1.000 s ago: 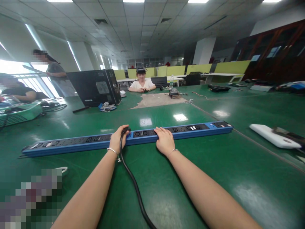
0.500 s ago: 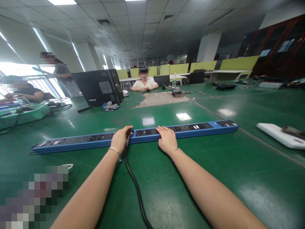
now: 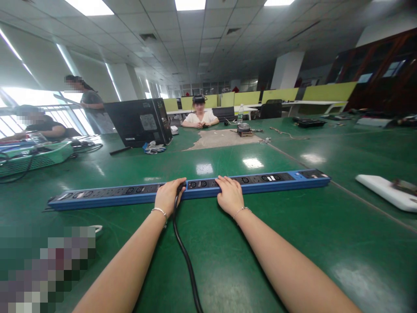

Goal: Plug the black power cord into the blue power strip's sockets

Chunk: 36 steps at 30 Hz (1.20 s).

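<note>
A long blue power strip (image 3: 110, 203) with black sockets lies across the green table (image 3: 280, 256). My left hand (image 3: 169, 198) is closed around the plug end of a black cable (image 3: 186, 256), at the strip left of its middle. The plug is mostly hidden by the fingers, and the cable runs down toward the bottom edge. Farther right, my right hand (image 3: 230, 195) grips the strip, fingers over its top and thumb at the near side.
A black computer case (image 3: 135, 124) stands at the back left, gloves (image 3: 154, 148) beside it. At the left is a green basket (image 3: 48, 156); at the right, a white object (image 3: 384, 191). A person (image 3: 200, 117) sits across the table; two others are at the left.
The camera view has shifted slightly, so the scene sits a little lower and farther right. My left hand's fingers now reach farther over the plug. My right hand remains on the strip.
</note>
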Motion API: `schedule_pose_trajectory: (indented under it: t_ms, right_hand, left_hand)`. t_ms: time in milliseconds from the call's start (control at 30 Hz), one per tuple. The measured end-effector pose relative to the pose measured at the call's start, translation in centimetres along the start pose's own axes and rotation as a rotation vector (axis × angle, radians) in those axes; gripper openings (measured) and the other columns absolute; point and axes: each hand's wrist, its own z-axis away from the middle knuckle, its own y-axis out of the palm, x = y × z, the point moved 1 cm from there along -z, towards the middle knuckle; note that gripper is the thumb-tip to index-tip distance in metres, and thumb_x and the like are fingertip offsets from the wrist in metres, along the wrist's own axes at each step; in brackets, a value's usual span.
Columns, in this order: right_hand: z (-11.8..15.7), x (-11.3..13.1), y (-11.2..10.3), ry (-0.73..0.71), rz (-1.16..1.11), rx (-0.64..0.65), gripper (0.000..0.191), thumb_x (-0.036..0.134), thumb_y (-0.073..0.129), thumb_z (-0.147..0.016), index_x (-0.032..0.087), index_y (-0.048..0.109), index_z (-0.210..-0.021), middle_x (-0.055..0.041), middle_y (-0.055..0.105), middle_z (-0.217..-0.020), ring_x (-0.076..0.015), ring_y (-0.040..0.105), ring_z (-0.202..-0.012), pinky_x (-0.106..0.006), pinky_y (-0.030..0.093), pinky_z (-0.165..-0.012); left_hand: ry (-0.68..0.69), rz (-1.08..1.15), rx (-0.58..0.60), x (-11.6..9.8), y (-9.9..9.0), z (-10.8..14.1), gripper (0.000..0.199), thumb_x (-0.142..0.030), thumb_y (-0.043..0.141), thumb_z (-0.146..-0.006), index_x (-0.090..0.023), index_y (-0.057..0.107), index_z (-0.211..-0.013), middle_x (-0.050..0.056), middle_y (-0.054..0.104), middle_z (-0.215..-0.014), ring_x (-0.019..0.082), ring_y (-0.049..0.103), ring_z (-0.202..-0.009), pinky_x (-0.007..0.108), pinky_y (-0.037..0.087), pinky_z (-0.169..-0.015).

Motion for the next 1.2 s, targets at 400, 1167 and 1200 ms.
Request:
schedule_pose_trajectory:
  t_ms: [400,1167,1200]
  right_hand:
    - [0.0,-0.1,-0.1,-0.010,0.001,-0.013,0.051,0.011,0.045,-0.071,0.021,0.058,-0.118,-0.0001,0.054,-0.130,-0.0170,0.041,-0.123,-0.035,0.023,-0.105]
    - [0.0,-0.4,0.3,-0.037,0.025,-0.045,0.050,0.011,0.045,-0.071,0.021,0.058,-0.118,0.0001,0.055,-0.129,-0.0176,0.044,-0.121,-0.036,0.025,-0.103]
    - [-0.1,-0.4,0.3,-0.037,0.025,-0.043,0.050,0.012,0.045,-0.071,0.021,0.058,-0.117,-0.0001,0.055,-0.129,-0.0177,0.044,-0.121,-0.036,0.025,-0.103]
  left_hand:
    - [-0.212,0.198,-0.354,1.6,0.0,0.0,0.032,-0.036,0.048,-0.084,-0.023,0.058,-0.112,0.005,0.066,-0.103,0.019,0.060,-0.095,0.031,0.045,-0.086]
    - [-0.275,0.162,-0.165,10.9,-1.8,2.3,0.034,-0.038,0.051,-0.080,-0.025,0.060,-0.109,0.003,0.069,-0.099,0.019,0.064,-0.088,0.030,0.047,-0.082]
    - [-0.263,0.156,-0.156,11.0,-1.8,2.4,0.034,-0.038,0.051,-0.080,-0.025,0.060,-0.110,0.003,0.069,-0.099,0.019,0.065,-0.088,0.030,0.048,-0.083]
